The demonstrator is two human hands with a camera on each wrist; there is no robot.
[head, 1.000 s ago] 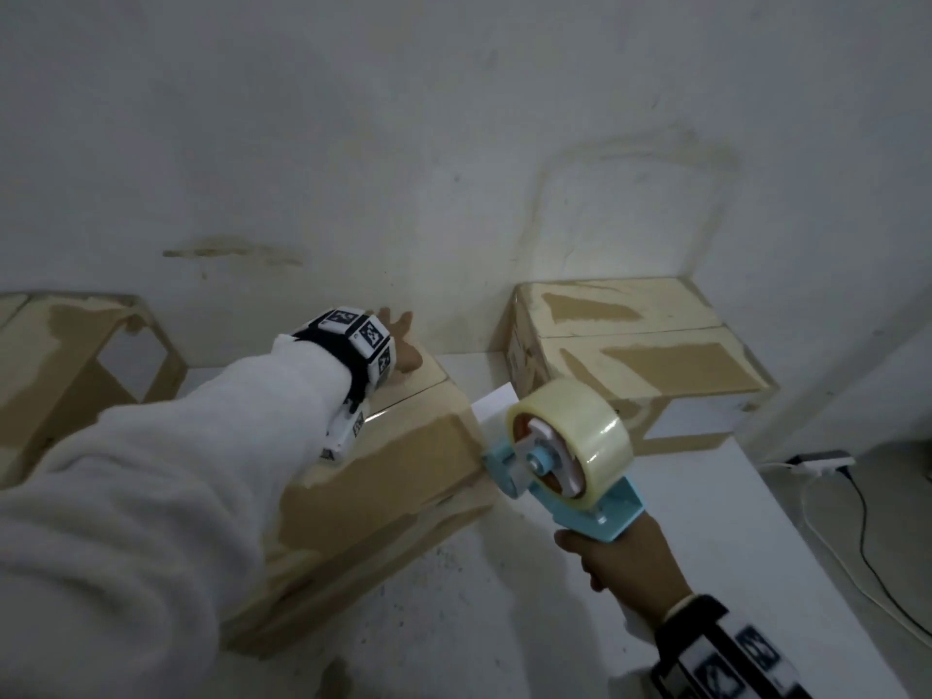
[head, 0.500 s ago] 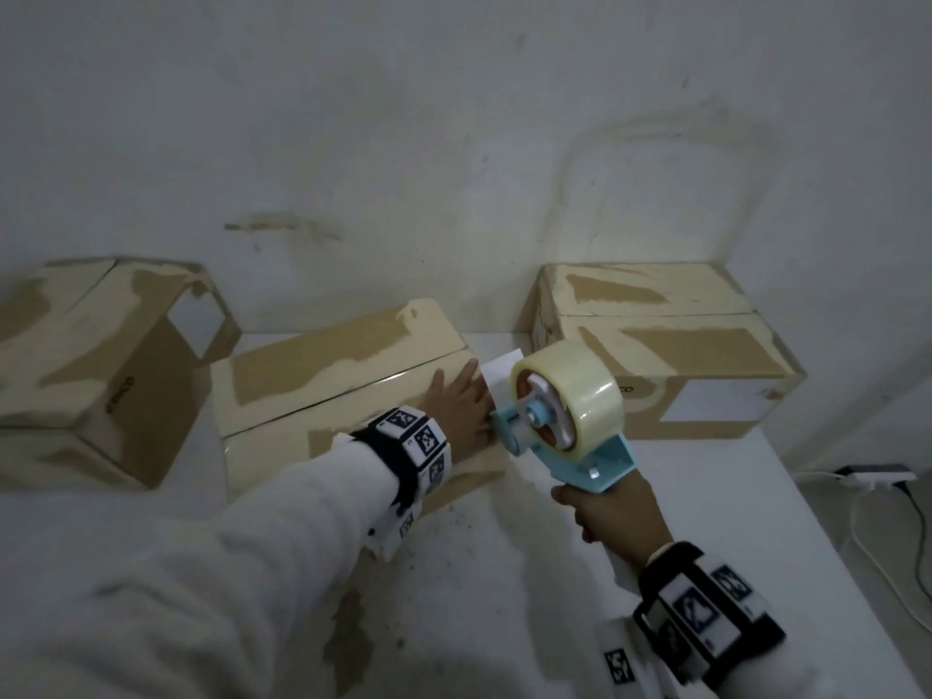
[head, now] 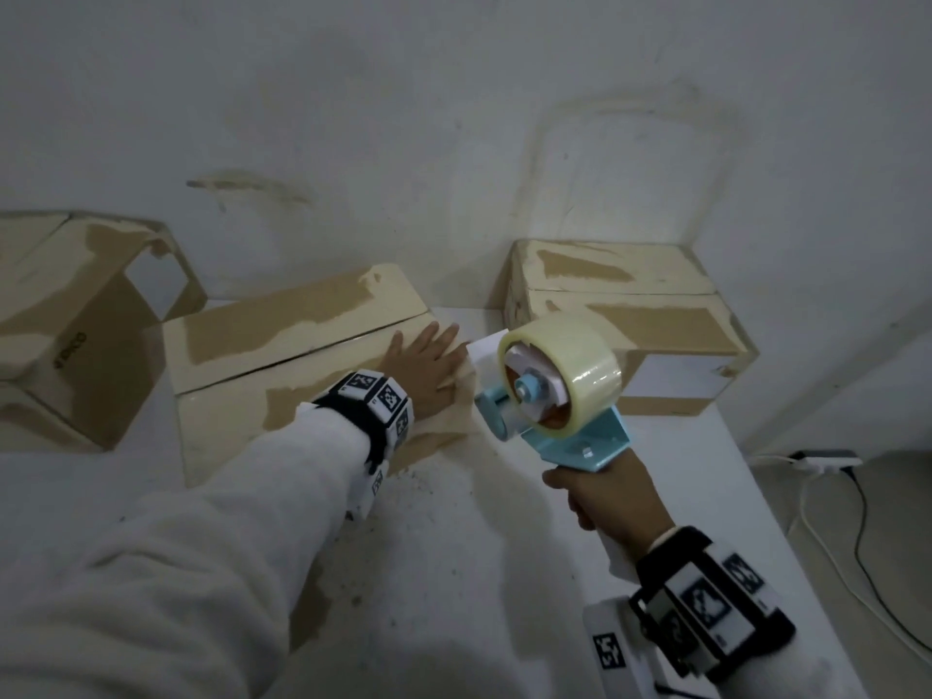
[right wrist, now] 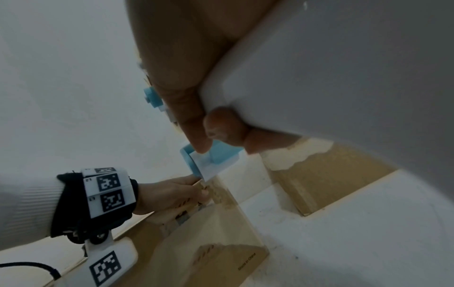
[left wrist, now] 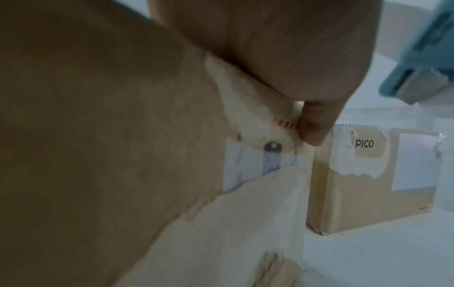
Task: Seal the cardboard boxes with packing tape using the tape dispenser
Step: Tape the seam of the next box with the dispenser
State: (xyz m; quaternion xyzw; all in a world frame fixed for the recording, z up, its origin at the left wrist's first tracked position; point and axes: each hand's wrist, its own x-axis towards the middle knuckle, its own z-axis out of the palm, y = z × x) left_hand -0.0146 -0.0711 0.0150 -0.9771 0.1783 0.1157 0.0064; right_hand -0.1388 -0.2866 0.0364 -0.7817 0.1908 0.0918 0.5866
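Observation:
A closed middle cardboard box [head: 282, 335] lies on the white table, its top seam running left to right. My left hand [head: 428, 368] lies flat on the top at the box's right end, fingers straight; the left wrist view shows a fingertip [left wrist: 314, 132] at the box's corner [left wrist: 98, 136]. My right hand [head: 600, 502] grips the handle of the blue tape dispenser [head: 570, 436], whose clear tape roll [head: 565, 365] hangs just right of the left hand. In the right wrist view the dispenser's front end [right wrist: 211, 159] almost touches the left hand [right wrist: 172, 192] over the box corner [right wrist: 216, 233].
A second closed box [head: 630, 290] stands against the wall at the right, marked PICO [left wrist: 363, 184]. An open box [head: 65, 315] lies on its side at the left. The table [head: 454, 572] ends at the right; a power strip [head: 827, 459] and cables lie on the floor.
My left hand has drawn back from the far edge of the middle box to its right end. The box now lies more square to me. The dispenser has stayed beside that end.

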